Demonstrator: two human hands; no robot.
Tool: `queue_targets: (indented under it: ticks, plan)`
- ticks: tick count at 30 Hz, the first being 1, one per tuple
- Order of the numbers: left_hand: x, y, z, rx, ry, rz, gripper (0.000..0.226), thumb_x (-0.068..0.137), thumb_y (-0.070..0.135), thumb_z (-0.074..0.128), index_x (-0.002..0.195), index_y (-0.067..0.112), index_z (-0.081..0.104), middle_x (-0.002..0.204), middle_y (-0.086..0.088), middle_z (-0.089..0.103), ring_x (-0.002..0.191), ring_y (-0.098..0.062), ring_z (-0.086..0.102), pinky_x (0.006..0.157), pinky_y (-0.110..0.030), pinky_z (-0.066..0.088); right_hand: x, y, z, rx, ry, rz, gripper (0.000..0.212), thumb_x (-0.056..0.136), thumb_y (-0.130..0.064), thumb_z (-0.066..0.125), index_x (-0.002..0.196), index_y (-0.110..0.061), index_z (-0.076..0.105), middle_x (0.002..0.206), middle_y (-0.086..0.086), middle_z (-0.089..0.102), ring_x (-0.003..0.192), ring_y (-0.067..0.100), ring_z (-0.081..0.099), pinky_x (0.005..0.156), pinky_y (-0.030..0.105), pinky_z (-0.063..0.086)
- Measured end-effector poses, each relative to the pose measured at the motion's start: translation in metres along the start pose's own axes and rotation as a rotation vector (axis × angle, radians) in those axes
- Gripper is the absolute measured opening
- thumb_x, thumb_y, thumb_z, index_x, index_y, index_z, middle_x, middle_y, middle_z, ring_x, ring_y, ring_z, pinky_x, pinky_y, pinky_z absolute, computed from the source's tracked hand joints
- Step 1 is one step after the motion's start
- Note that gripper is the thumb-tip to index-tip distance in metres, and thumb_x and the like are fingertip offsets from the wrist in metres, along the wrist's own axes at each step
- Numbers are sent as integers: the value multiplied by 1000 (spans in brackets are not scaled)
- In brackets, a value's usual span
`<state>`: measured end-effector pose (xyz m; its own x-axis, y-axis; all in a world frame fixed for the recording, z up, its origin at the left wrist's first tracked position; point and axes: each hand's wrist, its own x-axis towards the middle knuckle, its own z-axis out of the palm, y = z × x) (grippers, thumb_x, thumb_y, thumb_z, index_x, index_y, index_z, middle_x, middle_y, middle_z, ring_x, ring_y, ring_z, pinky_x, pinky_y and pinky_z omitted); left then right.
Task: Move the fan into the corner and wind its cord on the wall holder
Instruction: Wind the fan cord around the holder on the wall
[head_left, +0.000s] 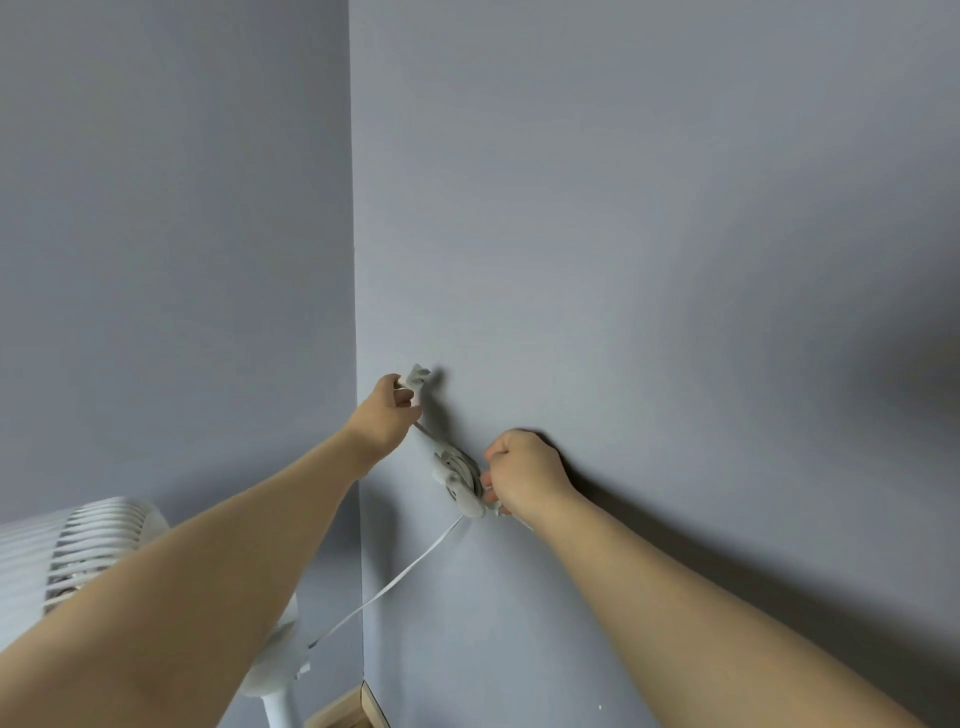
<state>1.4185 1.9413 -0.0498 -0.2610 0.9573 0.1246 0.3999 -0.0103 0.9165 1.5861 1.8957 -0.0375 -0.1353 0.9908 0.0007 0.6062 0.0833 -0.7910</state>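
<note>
both bare arms are reaching up toward a blue-grey wall (649, 234), just to the right of the room corner (356, 312). the left hand (387, 415) is sitting at the upper end of the pale wall holder (457, 475), its fingers curled and pinching the white plug (415, 378), which is sticking up past the fingertips and lying against the wall. the left grip is closed on that plug.

the right hand (524, 473) is balled into a fist at the lower right side of the holder, knuckles toward the wall, and the right grip is closed, with the white cord (395, 582) passing in under the fingers; how firmly it is holding the cord is hard to tell, since the fingertips are hidden.

several loops of the flat cord are lying wrapped around the holder between the two hands. from the holder's lower end, a loose length of cord is running down and to the left across the wall, toward the fan (78, 551).

the fan is standing in the corner at the lower left, its white ribbed grille partly hidden behind the left forearm, and its white pole (278, 712) is dropping toward the floor. a strip of pale wood skirting (358, 709) is showing at the bottom of the corner. both hands are casting dark shadows on the wall to their right.
</note>
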Motion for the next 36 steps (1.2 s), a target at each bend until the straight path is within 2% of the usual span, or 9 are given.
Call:
queue_targets:
  ticks: [4,11,15,18,22,24,28,32,36]
  plan:
    - [1,-16,9,214,-68,-45,51,91,9,51,138,7,31,139,-9,46,129,-24,44,98,-30,37,1,1,2,-3,-5,10,21,89,-2,38,89,-18,51,118,20,66,108,38,64,94,46,54]
    - [-4,-38,28,316,-77,-137,37,95,9,41,131,1,37,135,-11,52,123,-32,49,101,-37,39,6,5,6,8,4,34,22,88,-3,38,78,-20,48,117,19,66,107,37,64,91,44,53]
    - [-8,-48,31,318,-116,-132,44,93,3,35,136,8,29,136,-10,52,120,-29,49,98,-34,39,6,6,8,6,-1,33,18,89,-5,39,87,-20,49,118,18,66,108,36,64,92,43,53]
    - [-10,-47,33,248,-88,-70,52,92,3,40,140,14,21,123,-5,54,110,-30,55,89,-32,39,5,7,8,-8,-8,25,18,88,-5,40,89,-20,49,117,18,66,107,36,64,93,44,54]
    - [-16,-46,36,122,-83,17,72,92,-3,42,148,22,4,124,-4,48,115,-29,56,95,-31,39,6,8,9,-13,-6,17,19,88,-5,43,83,-22,48,117,17,67,107,35,64,90,42,53]
    - [-19,-47,37,215,-150,-3,74,94,0,40,150,27,-1,122,-9,53,114,-28,56,95,-26,37,7,8,9,-15,-8,16,19,88,-5,44,83,-22,48,117,17,67,107,35,65,90,42,53]
    - [-25,-40,33,447,-147,-41,60,95,3,31,147,31,17,120,-4,60,94,-22,52,92,-29,36,7,10,10,-29,-7,7,18,89,-4,45,82,-20,50,113,18,68,104,35,66,89,43,55]
    - [-28,-35,28,190,9,-27,45,84,-7,27,117,16,48,119,-12,62,90,-23,55,73,-28,42,7,11,11,-14,2,8,23,88,-4,46,77,-23,50,115,17,68,105,35,65,91,44,55]
    - [-33,-33,32,-57,-89,-121,33,86,-11,29,106,11,44,110,-10,57,86,-25,60,64,-25,44,4,10,12,-6,13,5,36,87,-4,46,62,-28,40,115,17,68,105,35,66,91,44,55]
